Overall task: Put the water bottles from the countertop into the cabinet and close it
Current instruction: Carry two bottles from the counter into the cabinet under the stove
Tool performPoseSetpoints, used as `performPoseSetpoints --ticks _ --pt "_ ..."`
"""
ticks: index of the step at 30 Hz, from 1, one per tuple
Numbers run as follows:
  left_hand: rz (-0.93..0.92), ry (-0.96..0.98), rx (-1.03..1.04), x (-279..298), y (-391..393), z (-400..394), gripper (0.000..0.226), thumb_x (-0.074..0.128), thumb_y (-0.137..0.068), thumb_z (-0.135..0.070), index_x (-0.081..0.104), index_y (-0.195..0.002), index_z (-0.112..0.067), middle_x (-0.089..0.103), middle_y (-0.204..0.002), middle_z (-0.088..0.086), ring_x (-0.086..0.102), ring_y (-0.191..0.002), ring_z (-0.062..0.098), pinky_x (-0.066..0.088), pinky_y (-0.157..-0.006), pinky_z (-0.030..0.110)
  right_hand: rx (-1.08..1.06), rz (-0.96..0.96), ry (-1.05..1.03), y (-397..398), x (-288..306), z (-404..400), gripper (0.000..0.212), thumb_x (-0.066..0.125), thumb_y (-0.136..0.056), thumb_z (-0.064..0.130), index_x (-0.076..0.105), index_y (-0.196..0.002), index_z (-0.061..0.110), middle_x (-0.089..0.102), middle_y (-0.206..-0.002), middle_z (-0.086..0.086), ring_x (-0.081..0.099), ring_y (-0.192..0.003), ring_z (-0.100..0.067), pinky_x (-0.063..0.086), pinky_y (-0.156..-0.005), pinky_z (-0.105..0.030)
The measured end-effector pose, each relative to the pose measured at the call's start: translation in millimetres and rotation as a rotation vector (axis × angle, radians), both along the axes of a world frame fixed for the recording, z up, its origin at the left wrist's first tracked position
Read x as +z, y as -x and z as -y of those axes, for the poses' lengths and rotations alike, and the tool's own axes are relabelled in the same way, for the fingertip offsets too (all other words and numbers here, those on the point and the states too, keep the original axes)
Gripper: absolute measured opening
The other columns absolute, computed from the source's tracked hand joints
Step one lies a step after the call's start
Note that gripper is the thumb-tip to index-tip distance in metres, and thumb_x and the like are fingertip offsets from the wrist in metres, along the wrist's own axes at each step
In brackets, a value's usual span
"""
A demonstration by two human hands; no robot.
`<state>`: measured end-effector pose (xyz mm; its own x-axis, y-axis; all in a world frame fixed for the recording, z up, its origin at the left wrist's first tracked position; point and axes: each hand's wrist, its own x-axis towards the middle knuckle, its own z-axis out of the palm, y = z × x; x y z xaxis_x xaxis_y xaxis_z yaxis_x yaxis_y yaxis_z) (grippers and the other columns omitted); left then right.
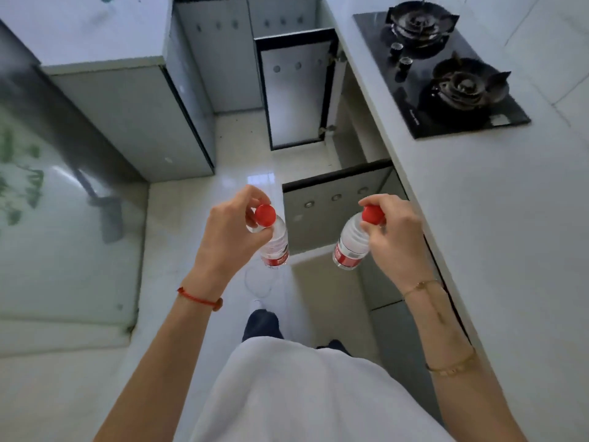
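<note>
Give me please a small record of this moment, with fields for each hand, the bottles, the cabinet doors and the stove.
left hand: holds left bottle by its red cap, fingers on the neck
right hand: holds right bottle by its red cap
bottles: both hanging above the floor, not in the cabinet
near cabinet door: open
far cabinet door: open
gas stove: on the countertop, no pot on it

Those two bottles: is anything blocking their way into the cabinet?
Nothing visible. The left hand and right hand each hold a bottle by the neck, and both cabinet doors stand open.
</note>
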<state>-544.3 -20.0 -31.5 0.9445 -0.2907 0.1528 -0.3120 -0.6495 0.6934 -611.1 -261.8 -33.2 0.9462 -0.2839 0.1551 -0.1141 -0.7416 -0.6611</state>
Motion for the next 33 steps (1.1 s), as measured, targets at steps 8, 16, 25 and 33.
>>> performPoseSetpoints --ticks 8,16,25,33 --pt "-0.007 0.025 0.198 -2 -49 -131 0.037 0.078 -0.068 -0.006 0.061 -0.098 -0.019 0.068 -0.088 -0.005 0.067 -0.076 0.013 0.059 -0.072 0.034 0.186 -0.009 -0.030 -101 -10 -128 0.032 0.065 -0.079 -0.006 0.063 -0.106 0.010 0.059 -0.100 0.004 0.051 -0.100 -0.018 0.033 -0.083 -0.009" --pt "0.003 -0.022 0.188 3 -136 -224 0.037 0.075 -0.065 -0.005 0.060 -0.095 -0.019 0.066 -0.087 -0.006 0.064 -0.073 0.015 0.056 -0.071 0.035 0.183 0.066 -0.061 -195 -20 -228 0.033 0.069 -0.080 -0.003 0.062 -0.107 0.013 0.055 -0.100 0.006 0.049 -0.097 -0.009 0.036 -0.084 -0.008" --pt "-0.044 0.045 0.146 -2 -268 -245 0.034 0.074 -0.064 -0.002 0.062 -0.093 -0.017 0.068 -0.082 -0.005 0.065 -0.072 0.014 0.056 -0.073 0.032 0.169 0.083 -0.038 -313 -27 -254 0.032 0.066 -0.079 -0.005 0.060 -0.102 0.016 0.052 -0.096 0.010 0.050 -0.096 -0.014 0.042 -0.085 -0.021" --pt "-0.074 0.058 0.006 -10 -436 -203 0.036 0.074 -0.063 -0.001 0.061 -0.091 -0.019 0.069 -0.081 -0.003 0.066 -0.072 0.013 0.056 -0.071 0.022 0.075 0.066 -0.041 -451 -29 -215 0.032 0.066 -0.079 -0.004 0.060 -0.100 0.018 0.052 -0.094 0.013 0.051 -0.096 -0.013 0.037 -0.080 -0.012"
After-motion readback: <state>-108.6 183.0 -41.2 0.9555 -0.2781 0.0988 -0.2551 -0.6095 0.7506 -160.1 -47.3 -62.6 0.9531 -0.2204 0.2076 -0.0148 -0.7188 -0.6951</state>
